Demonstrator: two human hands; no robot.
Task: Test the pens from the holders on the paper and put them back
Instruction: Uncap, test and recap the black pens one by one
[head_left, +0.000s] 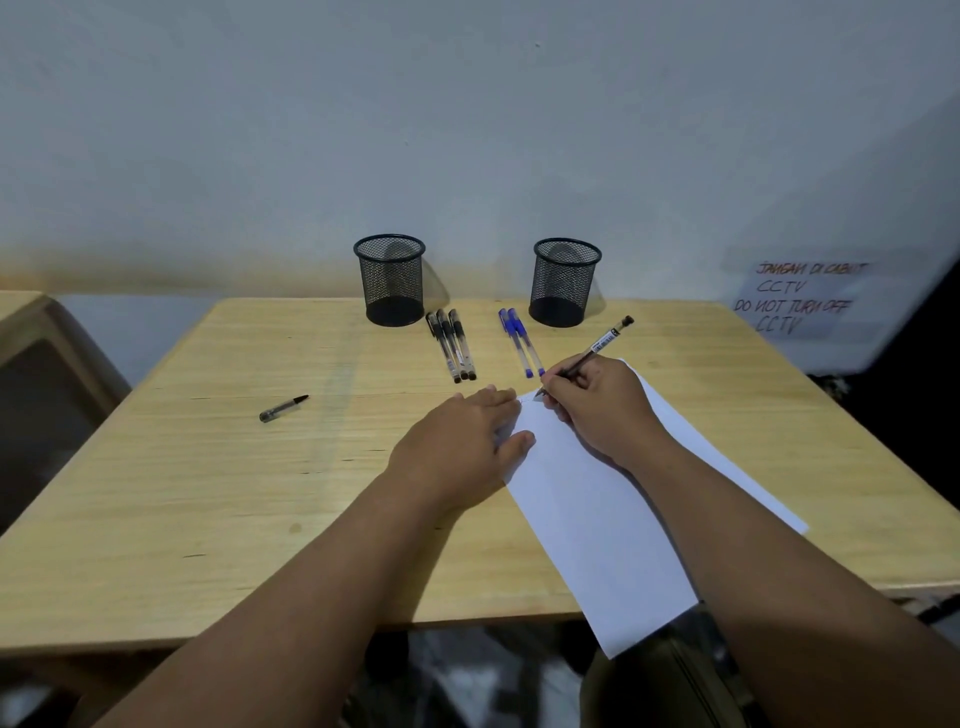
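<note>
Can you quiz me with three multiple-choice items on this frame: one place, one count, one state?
1. Where does the loose pen cap lie?
A. On the table left of the left hand
B. In a holder
C. On the paper

2. How many blue pens lie on the table?
A. Five
B. Two
C. None

3. What is the right hand doing?
A. Resting empty
B. Lifting a holder
C. Holding a black pen tip-down on the paper

Answers: 1 A, the cap sits alone on bare wood left of the left hand. 2 B, a pair lies beside the right mesh holder. 3 C, fingers grip the pen at the sheet's top corner.
</note>
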